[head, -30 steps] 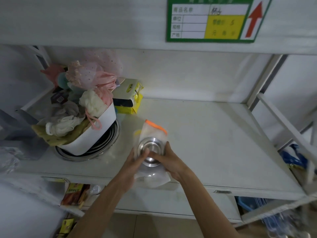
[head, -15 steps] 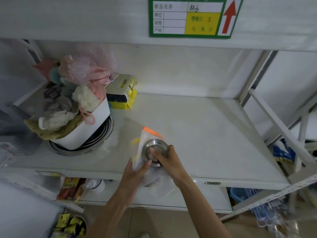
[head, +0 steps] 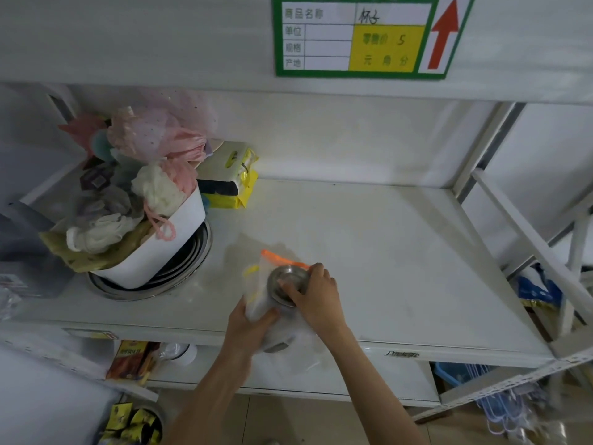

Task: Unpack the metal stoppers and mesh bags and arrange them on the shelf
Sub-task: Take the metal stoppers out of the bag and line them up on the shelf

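A round metal stopper sits half out of a clear plastic bag with an orange strip along its top. My right hand grips the stopper by its rim, thumb inside the bowl. My left hand clutches the bag's lower part from the left. Both hover over the front edge of the white shelf. More bag plastic hangs blurred below my hands.
A white tub stuffed with pink and white mesh bags stands on stacked metal rings at the left. Yellow packets lie behind it. A green price label is fixed overhead. Slanted shelf posts run along the right.
My right hand has slid the stopper further out of the bag while my left hand has shifted down on the plastic. The view has dropped slightly toward the shelf.
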`<action>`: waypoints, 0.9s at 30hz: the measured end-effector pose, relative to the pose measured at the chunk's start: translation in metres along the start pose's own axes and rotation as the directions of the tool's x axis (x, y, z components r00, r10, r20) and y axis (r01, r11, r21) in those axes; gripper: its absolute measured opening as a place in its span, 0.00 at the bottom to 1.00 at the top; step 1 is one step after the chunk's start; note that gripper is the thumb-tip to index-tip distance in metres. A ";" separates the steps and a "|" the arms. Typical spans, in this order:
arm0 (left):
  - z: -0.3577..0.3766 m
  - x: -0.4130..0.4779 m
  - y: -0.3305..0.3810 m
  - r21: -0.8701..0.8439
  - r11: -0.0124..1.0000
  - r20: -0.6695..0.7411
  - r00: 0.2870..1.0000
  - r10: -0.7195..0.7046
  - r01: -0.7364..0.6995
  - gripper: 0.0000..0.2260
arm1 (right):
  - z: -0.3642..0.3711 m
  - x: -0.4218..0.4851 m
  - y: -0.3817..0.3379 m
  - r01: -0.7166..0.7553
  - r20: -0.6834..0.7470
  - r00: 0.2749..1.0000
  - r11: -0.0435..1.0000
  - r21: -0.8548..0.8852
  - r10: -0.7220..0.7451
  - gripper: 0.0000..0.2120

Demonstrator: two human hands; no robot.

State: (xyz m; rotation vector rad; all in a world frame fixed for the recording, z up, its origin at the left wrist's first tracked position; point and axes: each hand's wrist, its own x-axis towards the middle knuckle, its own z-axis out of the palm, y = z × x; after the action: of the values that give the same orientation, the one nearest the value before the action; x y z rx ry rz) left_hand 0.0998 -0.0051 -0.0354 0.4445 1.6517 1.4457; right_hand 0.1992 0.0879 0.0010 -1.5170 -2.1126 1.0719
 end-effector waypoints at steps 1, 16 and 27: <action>0.002 0.003 0.002 0.019 1.000 -0.004 1.000 0.010 -0.010 0.20 | 0.000 0.003 -0.001 0.041 0.025 0.999 0.994 -0.098 -0.038 0.22; 0.012 0.030 0.003 -0.020 0.997 0.039 0.997 -0.068 0.069 0.24 | 0.010 0.025 0.000 0.192 0.008 0.981 0.952 -0.239 -0.196 0.11; -0.003 0.032 -0.017 -0.071 0.993 -0.037 0.994 -0.102 0.099 0.31 | 0.021 0.117 0.015 0.064 -0.083 0.991 0.927 -0.370 -0.102 0.11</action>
State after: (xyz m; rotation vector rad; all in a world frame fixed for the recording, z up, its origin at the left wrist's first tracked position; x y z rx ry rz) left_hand 0.0843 0.0131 -0.0630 0.2912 1.6265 1.4408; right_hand 0.1507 0.1888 -0.0422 -1.5815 -2.3763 0.5755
